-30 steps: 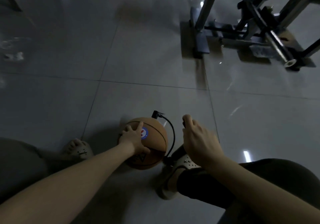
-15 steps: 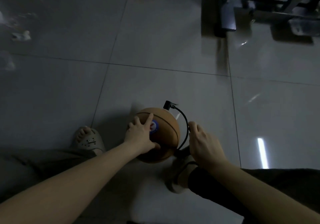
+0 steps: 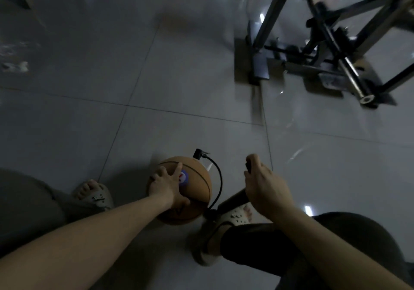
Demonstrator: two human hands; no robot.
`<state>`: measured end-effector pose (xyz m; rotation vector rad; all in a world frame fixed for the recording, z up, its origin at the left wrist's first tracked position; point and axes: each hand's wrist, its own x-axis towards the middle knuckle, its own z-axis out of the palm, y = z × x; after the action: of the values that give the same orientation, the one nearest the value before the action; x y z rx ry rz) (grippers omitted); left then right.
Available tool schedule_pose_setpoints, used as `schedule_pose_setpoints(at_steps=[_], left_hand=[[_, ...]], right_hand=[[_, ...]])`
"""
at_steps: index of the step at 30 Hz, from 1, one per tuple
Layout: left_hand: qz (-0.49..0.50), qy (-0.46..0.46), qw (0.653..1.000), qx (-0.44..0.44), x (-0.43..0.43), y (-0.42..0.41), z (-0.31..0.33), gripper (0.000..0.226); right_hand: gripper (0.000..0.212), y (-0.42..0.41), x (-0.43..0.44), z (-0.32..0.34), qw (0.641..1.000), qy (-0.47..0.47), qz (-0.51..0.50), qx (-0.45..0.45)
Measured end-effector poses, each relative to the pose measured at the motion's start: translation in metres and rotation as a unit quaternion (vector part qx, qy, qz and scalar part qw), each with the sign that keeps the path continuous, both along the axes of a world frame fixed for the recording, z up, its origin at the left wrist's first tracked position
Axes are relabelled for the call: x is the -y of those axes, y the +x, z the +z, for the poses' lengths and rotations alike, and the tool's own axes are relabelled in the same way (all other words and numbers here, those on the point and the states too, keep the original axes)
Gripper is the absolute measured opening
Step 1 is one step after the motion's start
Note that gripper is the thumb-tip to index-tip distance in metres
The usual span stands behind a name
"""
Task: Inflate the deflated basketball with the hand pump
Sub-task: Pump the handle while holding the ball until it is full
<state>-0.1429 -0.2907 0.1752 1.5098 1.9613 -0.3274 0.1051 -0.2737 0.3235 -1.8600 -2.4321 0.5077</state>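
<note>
Floor tiles [image 3: 179,76] bear the basketball [image 3: 198,183], left grip [image 3: 164,185] spread flat steadying it; right grip [image 3: 265,191] beside it clamps pump handle [image 3: 248,166]

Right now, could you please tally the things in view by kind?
ball: 1
pump: 1
hands: 2 (left hand, right hand)
sandals: 2 (left sandal, right sandal)
metal frame: 1
total: 7
</note>
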Motion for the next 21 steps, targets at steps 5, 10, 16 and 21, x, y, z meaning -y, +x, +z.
schedule_pose_setpoints(at_steps=[5, 10, 16, 21], left_hand=[[-0.009, 0.009, 1.000, 0.018, -0.001, -0.004, 0.000, 0.137], [-0.017, 0.002, 1.000, 0.012, -0.002, -0.004, -0.004, 0.135], [-0.014, 0.017, 1.000, -0.013, 0.001, -0.003, -0.006, 0.129], [-0.022, 0.048, 0.999, -0.014, 0.000, -0.001, -0.010, 0.126]], right_hand=[[0.013, -0.001, -0.007, 0.052, 0.999, 0.026, -0.019, -0.029], [0.014, -0.008, 0.009, 0.014, 0.998, 0.059, 0.024, 0.013], [0.018, -0.008, -0.003, -0.024, 0.997, 0.042, 0.070, 0.006], [0.025, -0.013, 0.000, -0.058, 0.996, 0.003, 0.084, 0.019]])
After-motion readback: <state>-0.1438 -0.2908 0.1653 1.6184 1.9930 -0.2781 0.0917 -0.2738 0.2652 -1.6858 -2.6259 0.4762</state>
